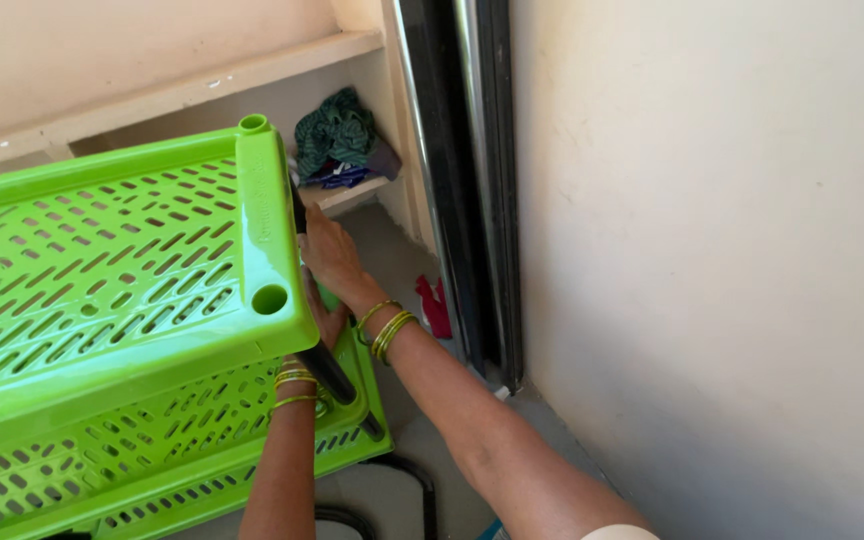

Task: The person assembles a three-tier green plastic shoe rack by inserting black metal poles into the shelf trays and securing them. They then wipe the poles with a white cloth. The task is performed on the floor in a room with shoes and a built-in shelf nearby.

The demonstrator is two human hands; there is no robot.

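**Hands at the corner of a green plastic rack**

Rack (122,270) of bright green slotted plastic fills the left half of the view, its top shelf tilted toward the camera and cut off by the left edge. Lower shelves of the same rack show beneath, partly covered by the top one. At the rack's near right corner a round socket hole lies open, and a second socket stands up at the far right corner.

Just right of that shelf edge the right hand (330,252) reaches in, wrist ringed with green and gold bangles. Its fingers go behind the shelf rim and against a black post (330,372) that runs down the rack's right side; whether they are spread or curled round the post cannot be told, since the rim hides the tips. The left hand (324,318) comes up from below, wearing bangles too, and sits under the top shelf beside the same post. Only the heel of the palm and part of a thumb show, so its finger state is also hidden.

Behind the rack, a wall niche holds a bundle of green patterned cloth (337,135). Right of the rack stands a dark metal door frame (472,180), with a small red object (434,305) at its foot, too blurred to name.
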